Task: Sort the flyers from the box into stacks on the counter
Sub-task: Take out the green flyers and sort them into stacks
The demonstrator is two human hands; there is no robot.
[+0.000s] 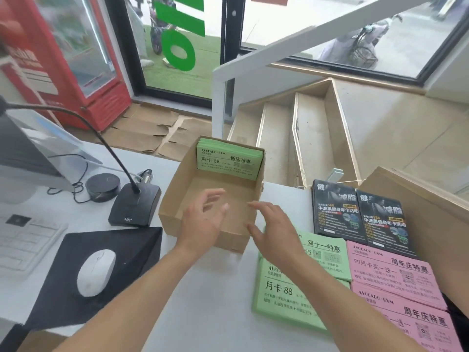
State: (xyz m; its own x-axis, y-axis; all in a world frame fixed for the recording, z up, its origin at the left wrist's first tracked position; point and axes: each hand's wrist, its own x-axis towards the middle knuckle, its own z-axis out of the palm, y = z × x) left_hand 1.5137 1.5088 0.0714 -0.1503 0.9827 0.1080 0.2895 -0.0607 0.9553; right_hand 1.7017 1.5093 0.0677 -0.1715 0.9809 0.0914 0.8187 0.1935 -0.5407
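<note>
Green flyers (229, 161) are standing against the far wall of the box (175, 196), just beyond both hands, probably the last ones waiting there. The left hand (203, 222) and the right hand (275, 231) are hovering wide with relaxed fingers, holding nothing, seemingly reaching for them. Sorted stacks (380, 250) are lying right of the right hand.

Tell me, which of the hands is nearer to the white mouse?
Left. The left hand hovers open over the cardboard box, up and right of the white mouse. The right hand sits farther right, above the green flyers.
</note>
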